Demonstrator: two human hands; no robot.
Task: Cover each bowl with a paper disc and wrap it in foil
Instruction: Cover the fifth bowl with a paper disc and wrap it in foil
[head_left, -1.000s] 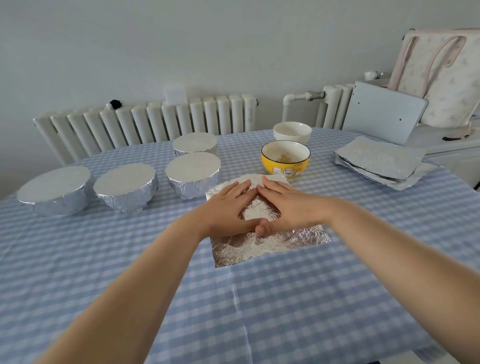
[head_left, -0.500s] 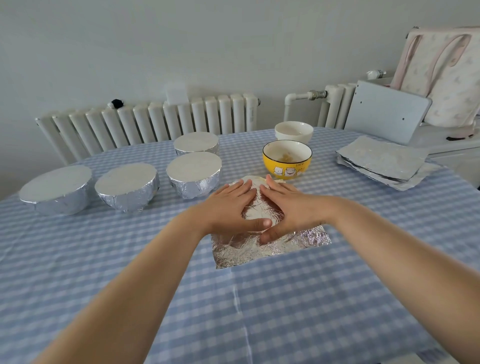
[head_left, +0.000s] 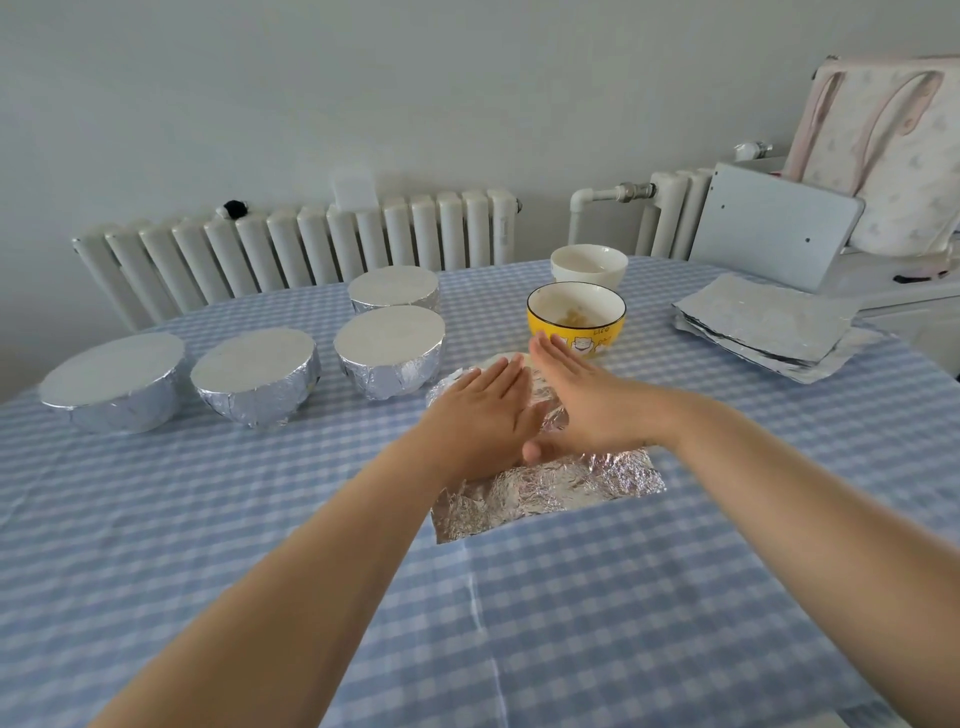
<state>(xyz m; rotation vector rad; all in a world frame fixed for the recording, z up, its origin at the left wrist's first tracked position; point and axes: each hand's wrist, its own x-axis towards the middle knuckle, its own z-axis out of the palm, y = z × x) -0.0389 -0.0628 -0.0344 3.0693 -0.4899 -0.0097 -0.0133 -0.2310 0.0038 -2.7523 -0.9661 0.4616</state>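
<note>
**Hands part over the foil sheet**

Left hand (head_left: 480, 410), right hand (head_left: 582, 395): a second ago pressed together on the foil sheet (head_left: 545, 488); now angled apart, fingers straight, gripping nothing. Paper disc (head_left: 506, 359) peeks beyond the fingertips. Smoothing looks finished; yellow bowl (head_left: 575, 317) just behind, unwrapped.

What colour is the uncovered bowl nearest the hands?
Yellow outside with a dark rim and small cartoon figures: the yellow bowl, seen in the head view.
</note>
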